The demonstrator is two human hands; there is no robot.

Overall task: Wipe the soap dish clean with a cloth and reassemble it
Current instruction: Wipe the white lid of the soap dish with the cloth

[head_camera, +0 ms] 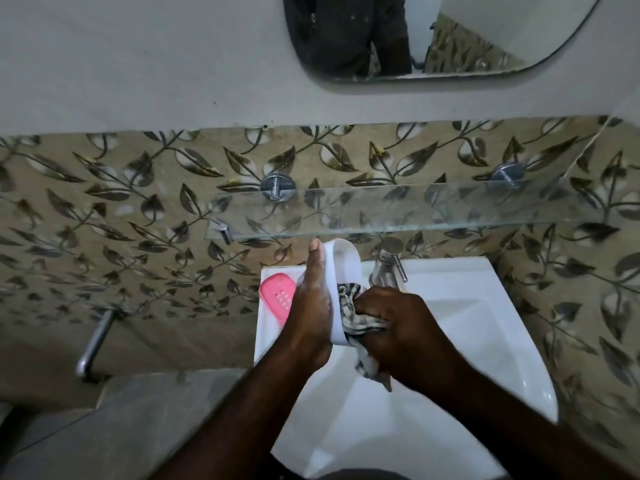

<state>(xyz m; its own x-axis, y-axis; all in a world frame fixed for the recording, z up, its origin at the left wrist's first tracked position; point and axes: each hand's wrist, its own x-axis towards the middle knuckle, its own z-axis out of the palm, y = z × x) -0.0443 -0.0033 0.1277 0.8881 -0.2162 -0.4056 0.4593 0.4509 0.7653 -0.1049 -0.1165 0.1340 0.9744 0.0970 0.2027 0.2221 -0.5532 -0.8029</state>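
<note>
My left hand (311, 306) holds the white base of the soap dish (344, 265) on its edge above the sink's back left corner, its open side facing right. My right hand (398, 323) grips a patterned grey and white cloth (360, 327) and presses it into the lower part of the white base. The cloth's loose end hangs down over the basin. The pink slotted insert (277, 297) of the soap dish lies flat on the sink's left rim, partly behind my left hand.
A white washbasin (485, 323) fills the lower middle, with a chrome tap (389, 268) at its back. An empty glass shelf (415, 209) juts out just above the dish. A chrome bar (95, 341) is on the left wall, a mirror (450, 32) higher up.
</note>
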